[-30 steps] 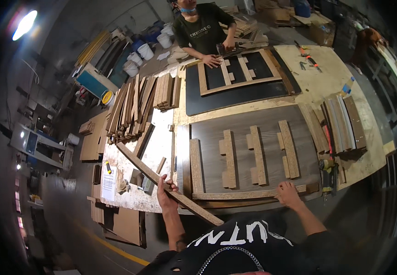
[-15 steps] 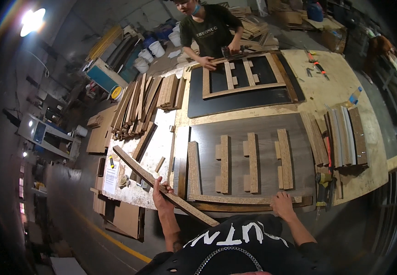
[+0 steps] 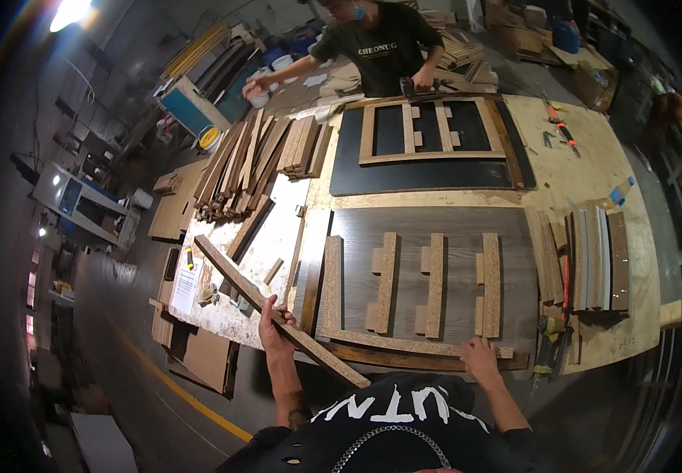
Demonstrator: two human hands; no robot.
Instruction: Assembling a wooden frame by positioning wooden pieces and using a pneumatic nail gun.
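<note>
My left hand (image 3: 276,325) is closed around a long chipboard strip (image 3: 234,274), which slants from the white sheet towards my body. At the near edge of a grey wood-grain panel (image 3: 459,221), my right hand (image 3: 481,361) has its fingers curled over another chipboard strip (image 3: 404,342) lying flat. A dark wooden bar (image 3: 427,359) runs beside that strip. At the panel's left stands an upright-running strip (image 3: 334,284). Three more strips with small blocks attached lie across the panel: a left one (image 3: 386,282), a middle one (image 3: 435,285) and a right one (image 3: 492,285).
A co-worker (image 3: 380,51) stands across the table with a power drill (image 3: 417,87), behind a chipboard frame (image 3: 435,156) on a black panel (image 3: 404,177). Stacked strips (image 3: 234,169) lie at left. Another drill (image 3: 548,339) and edge-stacked boards (image 3: 593,260) are at right.
The co-worker's free hand has left the frame and now reaches out to the left. My view has shifted slightly; both my hands keep their places on the strips.
</note>
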